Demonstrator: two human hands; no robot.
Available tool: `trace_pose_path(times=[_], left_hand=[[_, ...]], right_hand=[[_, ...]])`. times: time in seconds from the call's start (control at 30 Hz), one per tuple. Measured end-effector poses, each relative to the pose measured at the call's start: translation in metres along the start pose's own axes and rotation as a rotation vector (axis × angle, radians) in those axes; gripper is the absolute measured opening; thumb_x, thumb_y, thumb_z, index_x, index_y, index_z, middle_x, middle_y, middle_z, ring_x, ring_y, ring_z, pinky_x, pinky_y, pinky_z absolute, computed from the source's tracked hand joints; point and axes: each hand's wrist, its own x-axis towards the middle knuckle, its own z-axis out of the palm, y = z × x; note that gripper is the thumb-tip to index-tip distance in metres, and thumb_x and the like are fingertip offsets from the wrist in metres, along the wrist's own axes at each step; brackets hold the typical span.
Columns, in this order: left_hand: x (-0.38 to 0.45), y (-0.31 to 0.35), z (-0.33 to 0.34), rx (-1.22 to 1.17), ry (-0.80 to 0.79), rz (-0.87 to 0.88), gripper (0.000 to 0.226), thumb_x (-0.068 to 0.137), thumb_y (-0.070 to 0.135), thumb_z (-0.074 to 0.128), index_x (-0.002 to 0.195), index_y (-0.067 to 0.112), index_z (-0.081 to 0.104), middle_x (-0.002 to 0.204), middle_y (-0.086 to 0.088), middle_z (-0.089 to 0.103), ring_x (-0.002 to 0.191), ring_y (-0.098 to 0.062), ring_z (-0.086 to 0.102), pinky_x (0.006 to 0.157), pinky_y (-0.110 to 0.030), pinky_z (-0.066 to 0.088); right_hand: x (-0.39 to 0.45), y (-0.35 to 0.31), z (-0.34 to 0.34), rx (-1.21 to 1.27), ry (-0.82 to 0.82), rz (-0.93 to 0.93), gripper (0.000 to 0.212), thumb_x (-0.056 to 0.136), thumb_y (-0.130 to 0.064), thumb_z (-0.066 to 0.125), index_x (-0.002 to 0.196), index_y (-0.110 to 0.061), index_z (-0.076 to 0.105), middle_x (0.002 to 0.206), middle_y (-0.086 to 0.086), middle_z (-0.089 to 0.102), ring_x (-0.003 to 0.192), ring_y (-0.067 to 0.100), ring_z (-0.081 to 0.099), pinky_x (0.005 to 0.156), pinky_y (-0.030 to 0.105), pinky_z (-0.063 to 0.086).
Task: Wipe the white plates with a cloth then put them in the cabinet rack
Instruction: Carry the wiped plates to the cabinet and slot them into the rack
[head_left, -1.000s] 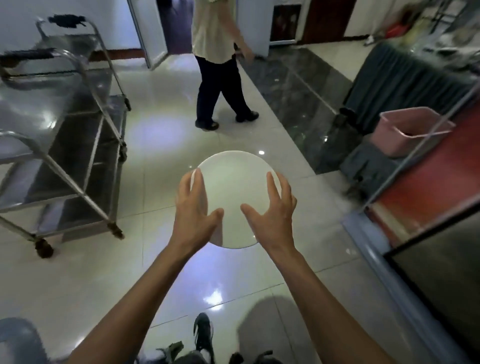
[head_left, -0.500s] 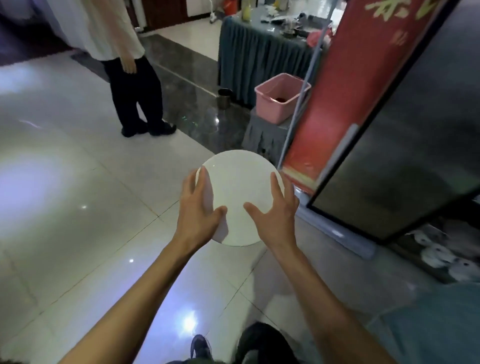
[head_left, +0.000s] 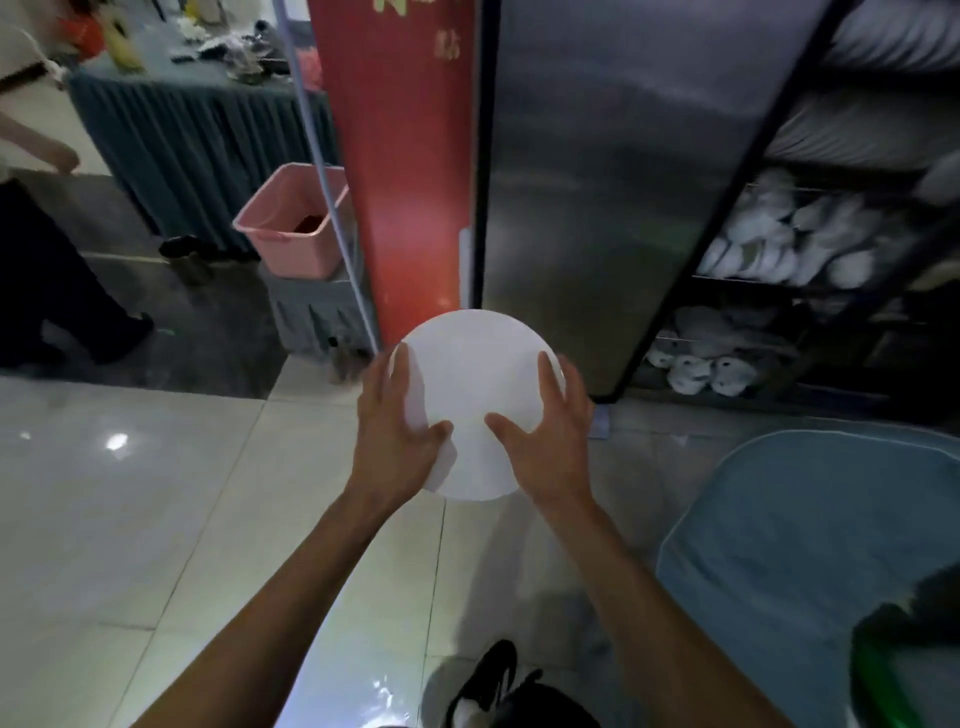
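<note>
Plate (head_left: 480, 384) held between both hands, left hand (head_left: 397, 431) gripping its edge with a white cloth (head_left: 439, 462), right hand (head_left: 545, 431) gripping the other edge, cabinet rack (head_left: 810, 249) near on the right.

A single wide-angle head camera looks forward and steeply down past both forearms – the white plate (head_left: 480, 395) sits close, near frame centre. Beyond the plate stands the cabinet's steel door (head_left: 613, 171), shelves of crockery (head_left: 779, 244) to the plate's right – straight edges bow toward the borders
</note>
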Motion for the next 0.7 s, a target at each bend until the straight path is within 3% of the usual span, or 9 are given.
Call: trace_pose_path(times=[0.17,0.23,0.4,0.6,0.7], left_hand=[[0.062,0.044,0.055,-0.06,-0.112,0.101,0.098,0.081,0.019,0.081,0.158,0.013,0.02,0.164,-0.009,0.016,0.148,-0.028,0.022,0.121,-0.043,0.024],[0.083,0.061,0.076,-0.087,-0.161,0.14,0.1,0.08,0.02,0.08,0.159,0.017,0.018,0.165,-0.006,0.014,0.147,-0.023,0.02,0.118,-0.031,0.02],[0.14,0.101,0.138,-0.114,-0.276,0.26,0.103,0.078,0.018,0.081,0.159,0.017,0.017,0.164,-0.003,0.014,0.146,-0.02,0.022,0.114,-0.025,0.022],[0.211,0.14,0.213,-0.196,-0.398,0.369,0.102,0.08,0.018,0.08,0.16,0.02,0.016,0.164,0.003,0.01,0.147,-0.016,0.019,0.114,-0.022,0.021],[0.255,0.159,0.246,-0.241,-0.456,0.414,0.102,0.08,0.015,0.08,0.16,0.019,0.015,0.164,0.003,0.008,0.147,-0.013,0.017,0.117,-0.023,0.02]], right_hand=[[0.059,0.035,-0.041,0.012,0.145,0.07,0.09,0.084,-0.029,0.08,0.158,-0.024,0.029,0.163,-0.005,0.019,0.144,0.023,0.019,0.11,0.027,0.023],[0.076,0.048,-0.059,0.024,0.206,0.111,0.092,0.082,-0.029,0.082,0.158,-0.024,0.03,0.163,-0.007,0.019,0.144,0.022,0.021,0.114,0.03,0.026],[0.12,0.078,-0.098,0.025,0.336,0.213,0.096,0.081,-0.026,0.081,0.159,-0.028,0.025,0.163,-0.009,0.018,0.145,0.017,0.018,0.113,0.026,0.021],[0.184,0.12,-0.127,-0.062,0.48,0.314,0.098,0.08,-0.031,0.083,0.158,-0.027,0.024,0.163,-0.004,0.02,0.145,0.023,0.021,0.118,0.046,0.031],[0.226,0.132,-0.137,-0.107,0.543,0.354,0.096,0.08,-0.032,0.082,0.157,-0.028,0.025,0.163,-0.007,0.021,0.141,0.023,0.023,0.114,0.048,0.035]])
